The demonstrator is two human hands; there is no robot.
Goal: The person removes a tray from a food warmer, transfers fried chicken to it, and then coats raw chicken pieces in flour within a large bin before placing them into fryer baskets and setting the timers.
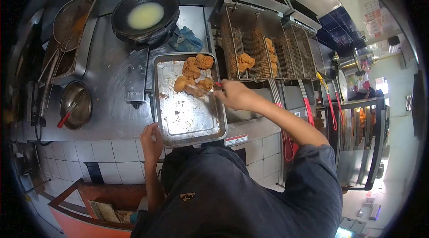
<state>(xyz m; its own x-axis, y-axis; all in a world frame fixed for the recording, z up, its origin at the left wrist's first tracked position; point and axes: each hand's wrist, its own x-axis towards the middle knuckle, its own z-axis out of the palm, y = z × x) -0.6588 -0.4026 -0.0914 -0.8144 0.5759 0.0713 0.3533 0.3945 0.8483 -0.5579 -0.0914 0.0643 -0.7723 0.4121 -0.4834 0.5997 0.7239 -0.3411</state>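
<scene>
A metal tray (192,121) lies at the counter's front edge, with several pieces of fried chicken (191,69) gathered toward its far end and crumbs over the rest. My left hand (152,142) grips the tray's near left corner, fingers curled at the rim. Over the tray's right side, my right hand (237,96) is closed around a red-handled utensil (218,84). Its working end reaches toward the nearest chicken pieces and is blurred, so I cannot tell its exact kind.
Fryer baskets (259,50) with fried chicken inside stand at right, their red handles (308,110) jutting forward. Behind the tray are a blue cloth (185,40) and a dark wok (118,19) with pale yellow liquid. A metal bowl (82,112) holds another red-handled utensil at left.
</scene>
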